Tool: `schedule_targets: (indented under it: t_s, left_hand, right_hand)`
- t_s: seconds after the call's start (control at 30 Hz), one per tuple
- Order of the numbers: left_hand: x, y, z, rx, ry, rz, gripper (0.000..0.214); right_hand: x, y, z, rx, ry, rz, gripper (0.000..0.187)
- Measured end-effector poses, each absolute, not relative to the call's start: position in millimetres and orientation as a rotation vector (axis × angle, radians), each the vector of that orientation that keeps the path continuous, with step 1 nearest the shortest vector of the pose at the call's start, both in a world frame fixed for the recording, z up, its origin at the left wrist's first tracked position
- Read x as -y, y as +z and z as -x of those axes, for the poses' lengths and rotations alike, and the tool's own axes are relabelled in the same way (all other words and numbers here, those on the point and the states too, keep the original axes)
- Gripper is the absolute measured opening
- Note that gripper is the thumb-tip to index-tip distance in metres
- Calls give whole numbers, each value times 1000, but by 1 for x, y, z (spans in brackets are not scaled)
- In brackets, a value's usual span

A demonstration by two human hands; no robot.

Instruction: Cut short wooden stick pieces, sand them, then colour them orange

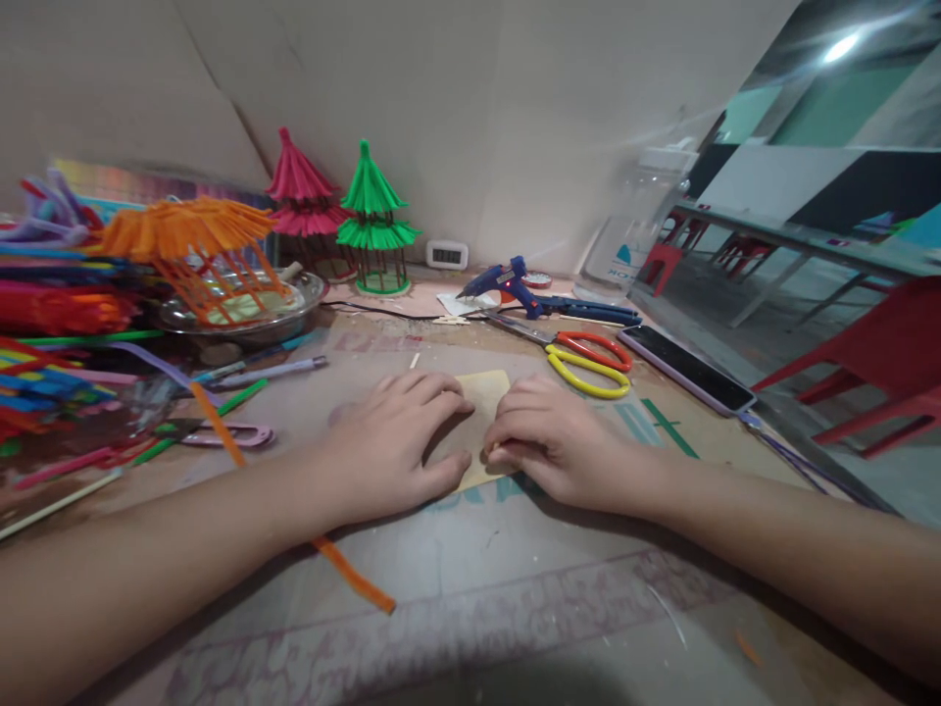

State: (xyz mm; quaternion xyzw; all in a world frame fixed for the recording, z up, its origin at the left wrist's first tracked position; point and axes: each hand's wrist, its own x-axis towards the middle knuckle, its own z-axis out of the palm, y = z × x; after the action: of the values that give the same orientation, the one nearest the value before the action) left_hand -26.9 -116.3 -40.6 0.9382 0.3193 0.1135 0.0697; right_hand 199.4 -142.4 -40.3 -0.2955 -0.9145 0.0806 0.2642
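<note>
A small yellow sheet (481,392) lies on the table between my two hands. My left hand (404,441) rests palm down over its left side, fingers stretched and thumb apart. At the sheet's right edge, my right hand (551,436) is closed, thumb and fingertips pinched together. Whatever the pinch holds is too small to make out. An orange pipe cleaner (357,577) passes under my left forearm. Beyond my right hand lie scissors (588,363) with red and yellow handles.
Behind stand a green pagoda-like model (374,216), a pink one (305,191) and an orange-roofed one (195,235) on a metal dish (309,294). A blue glue gun (507,282), a small timer (447,255), a bottle (624,226) and a phone (687,368) sit behind and right. Coloured pipe cleaners (51,382) crowd the left.
</note>
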Motion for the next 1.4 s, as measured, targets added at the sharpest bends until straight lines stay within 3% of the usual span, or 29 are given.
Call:
schedule_targets:
  t_s: [1.4]
  left_hand:
    - [116,-42,28,-957,332,-2813,37]
  right_hand:
    - [142,-41,-198,2456,210,760,15]
